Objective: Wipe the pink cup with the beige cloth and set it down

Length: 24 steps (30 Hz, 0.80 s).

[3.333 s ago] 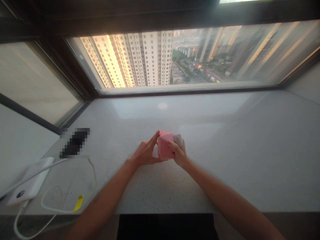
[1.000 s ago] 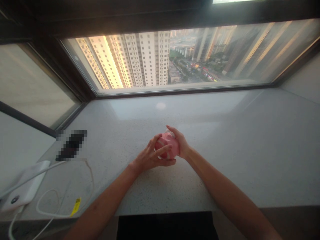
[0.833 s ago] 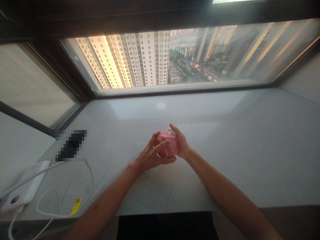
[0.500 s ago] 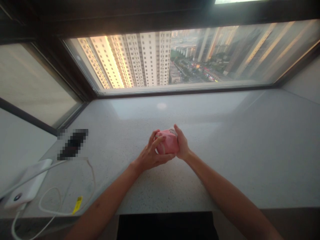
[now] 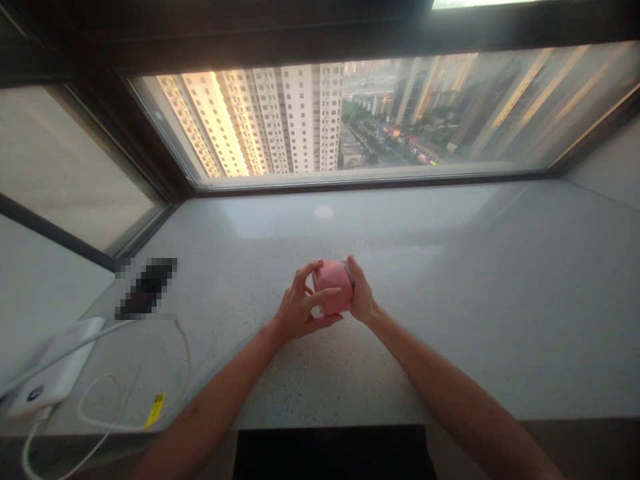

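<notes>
Over the middle of the sill I hold a small pink box-like object (image 5: pixel 334 277) between both hands. It has smooth, flat-looking faces and a pale edge at its top right; its exact kind does not show. My left hand (image 5: pixel 299 308) grips it from the left, with one finger lying across the front face and others at the top left corner and underneath. My right hand (image 5: pixel 362 293) is closed against its right side, thumb up at the top right corner. The fingers behind it are hidden.
A speckled grey sill (image 5: pixel 480 300) runs to a dark-framed window (image 5: pixel 325 190). At the left lie a white power bank (image 5: pixel 75 357), a white cable (image 5: pixel 110 425) with a yellow tag (image 5: pixel 155 410), and a dark pixelated item (image 5: pixel 146 288). The sill's front edge is near my forearms.
The pink object has turned in my hands, so a different, flatter face shows. My left index finger has moved right across its front, and my right thumb has dropped slightly.
</notes>
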Motion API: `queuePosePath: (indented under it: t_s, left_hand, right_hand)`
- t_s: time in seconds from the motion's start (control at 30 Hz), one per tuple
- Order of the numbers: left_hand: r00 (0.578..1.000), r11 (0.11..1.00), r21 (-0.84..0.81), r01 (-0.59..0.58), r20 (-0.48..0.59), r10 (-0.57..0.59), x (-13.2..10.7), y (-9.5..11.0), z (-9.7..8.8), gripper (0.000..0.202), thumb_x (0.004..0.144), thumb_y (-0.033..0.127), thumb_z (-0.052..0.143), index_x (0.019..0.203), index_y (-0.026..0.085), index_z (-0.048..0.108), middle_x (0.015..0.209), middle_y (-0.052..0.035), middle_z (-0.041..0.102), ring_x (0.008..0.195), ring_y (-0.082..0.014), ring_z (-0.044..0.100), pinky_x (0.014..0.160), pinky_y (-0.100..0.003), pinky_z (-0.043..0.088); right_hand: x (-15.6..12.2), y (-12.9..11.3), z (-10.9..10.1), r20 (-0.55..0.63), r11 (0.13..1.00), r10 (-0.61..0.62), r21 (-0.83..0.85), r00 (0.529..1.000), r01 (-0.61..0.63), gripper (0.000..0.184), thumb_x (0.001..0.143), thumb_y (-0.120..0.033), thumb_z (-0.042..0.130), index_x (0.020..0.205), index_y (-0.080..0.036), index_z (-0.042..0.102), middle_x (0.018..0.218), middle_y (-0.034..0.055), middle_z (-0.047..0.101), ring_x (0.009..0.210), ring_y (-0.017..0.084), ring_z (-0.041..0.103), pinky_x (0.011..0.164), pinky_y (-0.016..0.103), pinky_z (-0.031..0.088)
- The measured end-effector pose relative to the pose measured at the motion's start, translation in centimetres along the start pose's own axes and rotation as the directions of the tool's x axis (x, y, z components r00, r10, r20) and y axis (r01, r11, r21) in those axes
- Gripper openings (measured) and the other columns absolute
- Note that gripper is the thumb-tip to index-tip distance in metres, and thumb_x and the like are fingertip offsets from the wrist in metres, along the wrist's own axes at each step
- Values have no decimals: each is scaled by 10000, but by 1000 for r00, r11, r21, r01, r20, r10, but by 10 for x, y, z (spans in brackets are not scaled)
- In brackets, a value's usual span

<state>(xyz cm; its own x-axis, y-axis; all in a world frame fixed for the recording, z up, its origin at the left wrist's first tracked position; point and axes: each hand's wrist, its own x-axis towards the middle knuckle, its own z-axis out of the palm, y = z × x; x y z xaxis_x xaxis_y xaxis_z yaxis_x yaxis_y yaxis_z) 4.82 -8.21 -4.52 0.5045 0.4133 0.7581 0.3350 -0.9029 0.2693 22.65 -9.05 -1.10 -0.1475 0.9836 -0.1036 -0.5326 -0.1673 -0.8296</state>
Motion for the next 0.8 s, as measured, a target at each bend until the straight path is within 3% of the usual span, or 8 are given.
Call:
queuePosePath:
  t_s: [0.23, 0.43, 0.57, 0.67, 0.8]
  left_hand:
    - [987, 978, -132, 160, 19, -159, 1, -1, -1, 660, 935, 593, 740, 1489, 322, 505, 1591, -184, 391, 1210, -286, 639, 879, -425, 650]
    - [938, 866, -368, 338, 59, -341, 3, -1, 1, 750, 938, 741, 639, 1515, 286, 492, 1456, -170, 526, 1280, -330, 606, 937, -440, 622]
    - [836, 643, -561, 522, 186, -516, 4, -1, 4, 673, 1002, 707, 551, 1496, 253, 511, 1340, -129, 657, 1180, -279, 673, 1004, -430, 586]
    - [754, 437, -666, 605, 303, -582, 5, -4, 6, 647, 1022, 714, 457, 1417, 215, 570, 1271, -130, 729, 1102, -269, 724, 984, -425, 592]
    - [682, 150, -785, 601, 406, -609, 8, -4, 7, 637, 993, 703, 475, 1303, 174, 646, 1180, -143, 769, 985, -260, 756, 875, -394, 611]
  right_hand:
    - [2, 10, -5, 26, 982, -84, -164, 996, 88, 733, 799, -921, 639, 810, -196, 742, 696, 45, 681, 609, 168, 612, 536, 257, 476]
    - [-2, 11, -7, 57, 914, -201, -349, 978, 208, 641, 856, -837, 669, 774, -202, 699, 668, 12, 596, 576, 134, 499, 506, 243, 376]
    - [-6, 9, -7, 179, 824, -244, -481, 953, 301, 605, 900, -782, 650, 709, -208, 644, 631, -2, 508, 561, 128, 409, 492, 257, 298]
    - [-10, 6, -3, 359, 638, -283, -622, 890, 454, 549, 965, -626, 644, 602, -224, 560, 581, -11, 438, 554, 129, 358, 531, 286, 274]
    - [-15, 3, 3, 549, 370, -280, -695, 788, 616, 525, 981, -474, 660, 544, -240, 487, 538, -24, 399, 536, 129, 331, 586, 312, 292]
